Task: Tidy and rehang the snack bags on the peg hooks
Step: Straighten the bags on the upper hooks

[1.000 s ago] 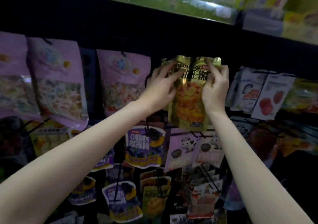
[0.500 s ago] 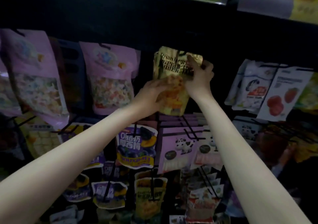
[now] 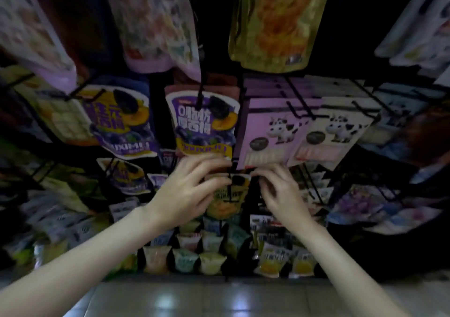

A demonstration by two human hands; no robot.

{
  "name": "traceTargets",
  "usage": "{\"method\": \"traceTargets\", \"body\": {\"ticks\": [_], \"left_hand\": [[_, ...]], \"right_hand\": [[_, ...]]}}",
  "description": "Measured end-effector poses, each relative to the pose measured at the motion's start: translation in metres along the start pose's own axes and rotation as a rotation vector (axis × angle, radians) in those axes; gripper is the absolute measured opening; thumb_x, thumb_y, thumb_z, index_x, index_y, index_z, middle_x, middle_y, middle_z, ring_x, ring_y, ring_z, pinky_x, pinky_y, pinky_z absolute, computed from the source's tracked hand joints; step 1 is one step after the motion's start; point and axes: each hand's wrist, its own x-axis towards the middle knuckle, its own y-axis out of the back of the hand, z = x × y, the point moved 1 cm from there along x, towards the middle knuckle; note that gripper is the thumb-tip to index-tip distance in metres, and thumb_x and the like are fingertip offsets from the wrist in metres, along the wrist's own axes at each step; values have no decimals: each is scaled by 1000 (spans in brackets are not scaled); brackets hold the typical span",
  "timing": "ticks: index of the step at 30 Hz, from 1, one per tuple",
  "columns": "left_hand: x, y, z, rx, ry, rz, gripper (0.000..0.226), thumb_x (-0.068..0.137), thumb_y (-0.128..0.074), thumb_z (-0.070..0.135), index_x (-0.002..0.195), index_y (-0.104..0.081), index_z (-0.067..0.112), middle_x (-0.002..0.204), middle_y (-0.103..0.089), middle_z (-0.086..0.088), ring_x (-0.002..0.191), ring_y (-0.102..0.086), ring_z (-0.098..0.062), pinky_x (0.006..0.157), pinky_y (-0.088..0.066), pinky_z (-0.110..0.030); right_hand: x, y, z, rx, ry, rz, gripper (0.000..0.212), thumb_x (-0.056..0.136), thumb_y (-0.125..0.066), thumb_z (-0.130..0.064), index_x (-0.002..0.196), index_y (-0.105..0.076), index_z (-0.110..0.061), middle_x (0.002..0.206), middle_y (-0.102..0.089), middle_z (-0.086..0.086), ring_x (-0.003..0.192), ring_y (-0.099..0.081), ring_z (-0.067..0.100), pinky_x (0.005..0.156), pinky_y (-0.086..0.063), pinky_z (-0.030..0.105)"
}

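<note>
A shop, at a snack display; printed snack bags hang in rows on black peg hooks (image 3: pixel 295 102) above and to both sides of the left hand (image 3: pixel 185 195); purple prune bags (image 3: pixel 203 124), cow-print packs (image 3: pixel 267 134) and a gold bag (image 3: pixel 275 22) face outward in multiples; small wrapped sweets (image 3: pixel 190 258) sit stocked below the hands; a glossy tiled floor (image 3: pixel 194 299) lies beneath.
</note>
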Motion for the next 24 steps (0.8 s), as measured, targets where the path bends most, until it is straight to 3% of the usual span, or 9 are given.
{"method": "traceTargets", "body": {"ticks": [2,4,7,10,13,15,18,21,24], "left_hand": [[-20,-34,-3,-68,88,-276,32,90,-40,14,114,-62,12,129,-49,-9,119,-45,-27,98,-39,-37],[-31,-61,-10,-183,340,-536,38,92,-41,14,129,-51,16,138,-42,-9,124,-43,-29,99,-42,-39],[-32,-78,-22,-343,709,-865,46,96,-46,13,140,-36,20,148,-29,-6,120,-48,-27,91,-46,-34],[-30,-81,-29,-342,772,-852,44,97,-47,14,140,-38,19,144,-34,-6,115,-52,-24,84,-48,-29],[-35,-82,-32,-317,730,-820,45,96,-49,14,139,-39,17,140,-38,-7,114,-52,-21,81,-44,-23],[-41,-81,-34,-321,719,-794,43,96,-50,14,137,-40,16,137,-41,-7,109,-53,-21,81,-45,-25],[-48,-81,-35,-326,714,-764,40,95,-49,12,134,-43,15,135,-42,-9,101,-56,-24,79,-49,-35],[-52,-82,-28,-404,709,-735,39,93,-47,5,131,-46,16,134,-42,-11,102,-57,-35,84,-50,-49],[-49,-84,-18,-452,654,-731,41,94,-47,6,133,-43,17,136,-42,-9,102,-58,-35,83,-50,-46]], "right_hand": [[1,-21,25,21,-144,-231,27,94,-52,-13,118,-57,-21,121,-51,-5,121,-44,20,91,-31,19],[5,-45,47,66,-297,-409,34,95,-53,-16,128,-50,-23,138,-43,-3,131,-36,20,98,-32,26],[21,-76,69,104,-399,-477,44,94,-55,-18,136,-42,-23,146,-35,0,134,-31,23,100,-33,29],[35,-107,92,57,-457,-459,42,93,-57,-20,133,-47,-22,141,-42,5,130,-37,28,97,-41,37],[36,-123,104,-63,-478,-485,25,95,-54,-19,119,-62,-17,123,-58,8,102,-59,26,77,-51,34],[32,-125,105,-133,-459,-526,22,95,-53,-16,113,-65,-12,111,-65,12,88,-63,25,65,-50,30],[22,-121,97,-97,-449,-568,22,95,-53,-12,111,-67,-7,113,-65,12,96,-62,26,78,-50,32],[8,-104,85,-27,-486,-656,25,93,-55,-11,116,-65,-8,122,-60,9,103,-59,25,77,-46,26],[-9,-73,73,-63,-446,-734,24,93,-56,-13,115,-66,-9,119,-63,6,100,-60,17,77,-44,22]]}}
